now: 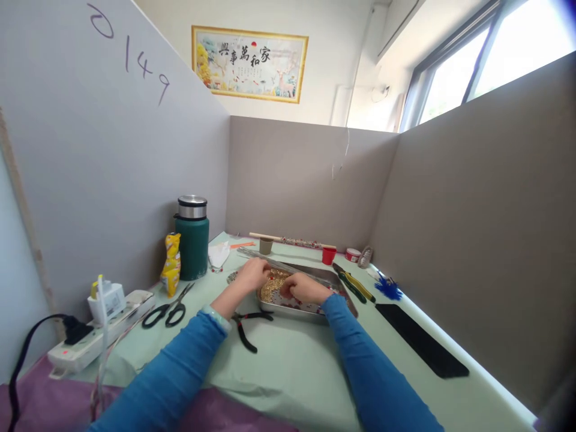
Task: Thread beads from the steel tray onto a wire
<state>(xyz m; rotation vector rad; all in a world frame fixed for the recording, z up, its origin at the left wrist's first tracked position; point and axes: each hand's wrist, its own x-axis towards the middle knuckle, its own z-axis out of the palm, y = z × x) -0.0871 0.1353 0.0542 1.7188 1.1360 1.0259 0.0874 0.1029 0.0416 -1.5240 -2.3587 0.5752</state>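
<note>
Lying inside metal tray [294, 313]: gold beads [272, 290]

Below the sloping top edge of the left partition [135, 156], we read the handwritten digits 0149 [143, 65], stepping down toward the right. Across the framed picture [250, 75] on the wall [333, 42] we read, left to right, the large characters 興事萬和家 [243, 54]; smaller lines nearer its lower edge are too tiny for us.
</note>
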